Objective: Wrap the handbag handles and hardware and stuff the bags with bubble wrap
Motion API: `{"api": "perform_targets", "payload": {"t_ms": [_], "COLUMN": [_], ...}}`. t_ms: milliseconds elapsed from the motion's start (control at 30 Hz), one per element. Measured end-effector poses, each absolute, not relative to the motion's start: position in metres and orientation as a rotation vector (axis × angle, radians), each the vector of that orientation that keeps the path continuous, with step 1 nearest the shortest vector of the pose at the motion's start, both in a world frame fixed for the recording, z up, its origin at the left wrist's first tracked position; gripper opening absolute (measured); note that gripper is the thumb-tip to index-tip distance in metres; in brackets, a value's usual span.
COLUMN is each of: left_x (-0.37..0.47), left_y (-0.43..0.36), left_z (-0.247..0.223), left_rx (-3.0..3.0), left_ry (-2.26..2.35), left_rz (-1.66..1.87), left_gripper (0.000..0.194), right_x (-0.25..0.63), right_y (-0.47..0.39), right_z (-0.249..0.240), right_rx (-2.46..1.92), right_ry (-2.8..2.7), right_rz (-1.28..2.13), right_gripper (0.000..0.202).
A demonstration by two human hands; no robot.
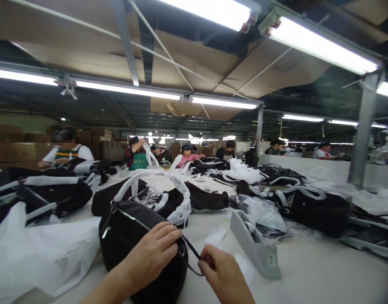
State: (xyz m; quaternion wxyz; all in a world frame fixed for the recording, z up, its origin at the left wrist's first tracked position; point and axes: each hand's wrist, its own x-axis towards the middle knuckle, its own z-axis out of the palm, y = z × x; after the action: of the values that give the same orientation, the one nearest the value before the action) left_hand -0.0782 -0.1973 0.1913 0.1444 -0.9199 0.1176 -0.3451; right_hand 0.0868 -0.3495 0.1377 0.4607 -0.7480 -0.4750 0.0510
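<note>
A black bag [130, 230] with a silver zipper and a white-wrapped handle [181, 194] lies on the table in front of me. On its upper right side rests my left hand [157, 249], fingers bent together near a metal eyelet; what they hold, if anything, is hidden. A thin black strap [191, 247] runs from beside those fingers to my right hand [217, 270], which pinches it just right of the bag. Part of the strap loops down below, between the bag and my right hand.
A grey tape dispenser [255, 249] stands right of my hands on the white table [308, 270]. White wrapping [64, 249] lies at left, more black bags [317, 209] at right and behind. Several people work across the table.
</note>
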Motion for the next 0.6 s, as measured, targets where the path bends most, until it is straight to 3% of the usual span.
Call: {"api": "perform_targets", "payload": {"t_ms": [133,267,367,500,600], "left_x": [-0.082,-0.085,-0.082,-0.07,-0.058], "left_y": [-0.196,-0.198,-0.202,-0.207,-0.208], "left_z": [0.188,0.191,0.199,0.218,0.233], "left_rx": [-2.799,-3.063,-3.197,-3.206,-3.191], "left_ry": [0.257,0.21,0.17,0.109,0.138], "left_rz": [-1.035,-1.046,-1.003,-0.802,-0.595], "left_gripper": [0.016,0.013,0.018,0.019,0.02], "right_x": [0.083,0.081,0.084,0.087,0.083], "right_y": [-0.34,-0.335,-0.333,-0.344,-0.358], "right_z": [0.139,0.154,0.158,0.148,0.14], "right_rx": [-1.453,-0.761,-0.457,-0.488,-0.693], "right_ry": [-0.99,-0.523,-0.335,-0.513,-0.67], "right_rz": [0.336,0.728,0.894,0.853,0.683], "right_gripper": [0.009,0.043,0.048,0.037,0.047]}}
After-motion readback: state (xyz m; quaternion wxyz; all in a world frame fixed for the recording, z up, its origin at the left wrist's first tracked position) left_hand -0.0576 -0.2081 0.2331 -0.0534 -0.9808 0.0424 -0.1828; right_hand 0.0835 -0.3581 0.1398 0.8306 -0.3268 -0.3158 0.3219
